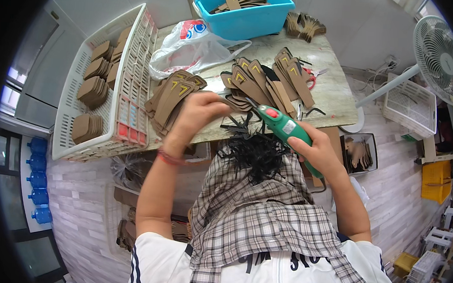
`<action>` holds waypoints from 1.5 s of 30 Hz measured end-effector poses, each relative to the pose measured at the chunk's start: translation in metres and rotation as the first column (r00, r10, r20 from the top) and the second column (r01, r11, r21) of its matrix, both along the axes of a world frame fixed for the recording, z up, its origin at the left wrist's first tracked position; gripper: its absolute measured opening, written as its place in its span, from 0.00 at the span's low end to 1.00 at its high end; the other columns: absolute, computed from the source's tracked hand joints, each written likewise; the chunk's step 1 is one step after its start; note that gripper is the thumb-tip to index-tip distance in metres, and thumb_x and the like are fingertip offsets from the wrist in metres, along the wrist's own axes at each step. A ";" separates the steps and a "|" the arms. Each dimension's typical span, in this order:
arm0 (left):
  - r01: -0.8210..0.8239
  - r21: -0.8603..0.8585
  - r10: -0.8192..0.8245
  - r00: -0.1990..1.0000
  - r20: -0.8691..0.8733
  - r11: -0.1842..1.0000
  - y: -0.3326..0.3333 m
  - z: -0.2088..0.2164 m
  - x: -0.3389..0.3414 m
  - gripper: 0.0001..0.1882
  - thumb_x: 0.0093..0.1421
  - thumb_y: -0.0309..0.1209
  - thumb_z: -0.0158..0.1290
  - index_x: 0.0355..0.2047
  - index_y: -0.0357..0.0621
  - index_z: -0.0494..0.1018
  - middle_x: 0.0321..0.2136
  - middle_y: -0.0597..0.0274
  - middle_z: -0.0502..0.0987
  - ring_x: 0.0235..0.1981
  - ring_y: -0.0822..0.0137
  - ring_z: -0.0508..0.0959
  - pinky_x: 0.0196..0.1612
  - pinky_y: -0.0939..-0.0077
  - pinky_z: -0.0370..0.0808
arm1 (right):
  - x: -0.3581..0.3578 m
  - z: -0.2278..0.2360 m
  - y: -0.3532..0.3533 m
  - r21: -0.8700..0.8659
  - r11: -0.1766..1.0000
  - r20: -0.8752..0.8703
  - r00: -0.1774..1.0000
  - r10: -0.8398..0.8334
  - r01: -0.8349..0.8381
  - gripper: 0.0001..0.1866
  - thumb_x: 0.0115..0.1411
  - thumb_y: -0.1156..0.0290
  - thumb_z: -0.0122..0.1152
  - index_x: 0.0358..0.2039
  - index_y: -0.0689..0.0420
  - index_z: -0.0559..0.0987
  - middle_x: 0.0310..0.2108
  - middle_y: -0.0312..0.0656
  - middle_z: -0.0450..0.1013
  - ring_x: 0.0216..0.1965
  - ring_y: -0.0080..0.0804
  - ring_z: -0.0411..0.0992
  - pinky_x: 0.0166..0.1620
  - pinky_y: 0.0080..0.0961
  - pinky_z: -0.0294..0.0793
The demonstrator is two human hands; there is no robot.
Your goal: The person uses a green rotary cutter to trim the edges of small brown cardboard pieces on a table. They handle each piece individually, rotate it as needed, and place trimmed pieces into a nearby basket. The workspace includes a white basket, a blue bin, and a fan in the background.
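Observation:
My right hand (316, 152) is wrapped round green electric scissors (284, 127) with a red button, their blade end pointing up and left. My left hand (205, 111), slightly blurred, has its fingers pinched together just left of the blade end. What the pinch holds, if anything, I cannot make out. Brown flat pieces (239, 103) lie just past those fingertips. Beside my left wrist is a fanned stack of brown pieces with yellow marks (169, 99). More such pieces (253, 81) lie fanned farther back. Black cut strips (256, 156) are heaped on the checked apron (268, 216) over my lap.
A blue tub (244, 26) of brown pieces and a white plastic bag (195, 51) stand at the table's (328, 93) back. Red-handled scissors (312, 80) lie at the right. A white crate (125, 94) stands left, a fan (444, 61) right, an open box (360, 152) below the table.

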State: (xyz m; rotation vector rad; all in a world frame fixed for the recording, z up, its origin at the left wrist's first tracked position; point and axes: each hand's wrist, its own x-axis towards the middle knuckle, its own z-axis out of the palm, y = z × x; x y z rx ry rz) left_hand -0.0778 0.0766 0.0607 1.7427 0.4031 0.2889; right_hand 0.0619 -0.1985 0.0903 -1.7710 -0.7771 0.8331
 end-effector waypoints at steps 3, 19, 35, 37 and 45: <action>-0.287 0.316 0.313 0.949 -0.033 0.904 0.079 -0.010 -0.024 0.08 0.53 0.30 0.57 0.29 0.36 0.78 0.24 0.64 0.77 0.26 0.69 0.74 0.31 0.76 0.69 | 0.005 -0.016 -0.016 0.045 0.992 -0.063 0.992 -0.112 0.115 0.21 0.58 0.64 0.61 0.49 0.60 0.74 0.24 0.33 0.72 0.20 0.15 0.66 0.21 0.15 0.66; -0.696 0.570 0.491 0.715 0.498 0.436 -0.041 -0.091 0.112 0.16 0.49 0.27 0.62 0.38 0.40 0.72 0.39 0.60 0.72 0.47 0.61 0.70 0.55 0.62 0.62 | 0.003 -0.042 -0.019 0.050 0.971 -0.122 0.966 -0.228 0.235 0.18 0.58 0.62 0.61 0.44 0.61 0.75 0.22 0.33 0.71 0.18 0.16 0.65 0.21 0.16 0.65; -0.222 -0.578 0.518 0.747 0.417 0.785 -0.078 -0.020 0.072 0.08 0.57 0.20 0.57 0.38 0.33 0.73 0.31 0.63 0.78 0.28 0.78 0.76 0.34 0.85 0.72 | -0.019 -0.020 -0.007 0.126 0.963 -0.025 0.972 -0.236 0.237 0.23 0.58 0.60 0.62 0.50 0.61 0.73 0.23 0.34 0.72 0.20 0.16 0.66 0.23 0.17 0.67; -0.240 -0.574 0.524 0.752 0.400 0.783 -0.082 -0.023 0.074 0.08 0.57 0.20 0.57 0.37 0.34 0.74 0.30 0.66 0.77 0.29 0.79 0.74 0.34 0.86 0.72 | -0.017 -0.019 -0.008 0.137 0.966 -0.027 0.975 -0.220 0.221 0.23 0.58 0.61 0.62 0.50 0.61 0.73 0.23 0.33 0.71 0.19 0.16 0.66 0.23 0.17 0.66; -0.235 -0.581 0.513 0.771 0.378 0.780 -0.090 -0.024 0.072 0.08 0.56 0.20 0.58 0.37 0.36 0.74 0.29 0.65 0.78 0.27 0.79 0.76 0.30 0.86 0.71 | -0.018 -0.016 -0.007 0.146 0.958 -0.073 0.969 -0.236 0.245 0.22 0.59 0.63 0.61 0.50 0.63 0.73 0.23 0.34 0.71 0.19 0.15 0.65 0.22 0.15 0.65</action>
